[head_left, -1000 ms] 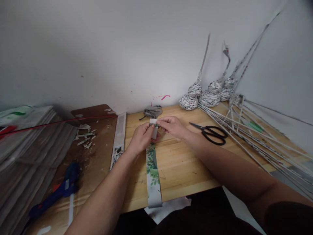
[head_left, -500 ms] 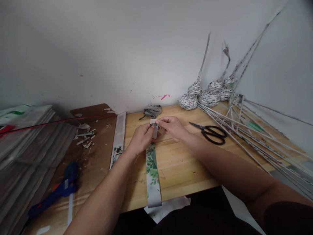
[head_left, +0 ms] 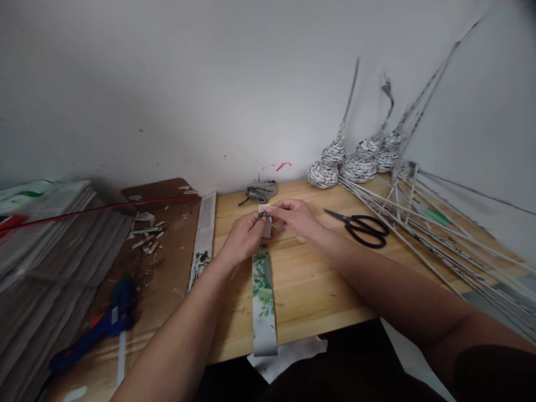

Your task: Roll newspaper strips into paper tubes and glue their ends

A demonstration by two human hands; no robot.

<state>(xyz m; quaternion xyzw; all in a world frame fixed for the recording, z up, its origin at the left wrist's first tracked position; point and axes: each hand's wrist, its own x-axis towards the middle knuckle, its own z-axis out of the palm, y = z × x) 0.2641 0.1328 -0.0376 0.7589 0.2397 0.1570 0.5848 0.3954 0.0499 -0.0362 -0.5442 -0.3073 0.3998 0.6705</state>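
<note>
The paper strip point(head_left: 263, 304) runs inward from the near edge of the bench point(head_left: 318, 290); over mid-bench, left hand point(head_left: 243, 237) and right hand point(head_left: 298, 218) have fingers pinched on its seemingly folded end. It looks light and easily creased, best gripped along that fold.

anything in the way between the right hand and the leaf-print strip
Nothing visible: the right hand pinches the upper end of the leaf-print strip, beside the left hand. The scissors lie off to the right.
</note>
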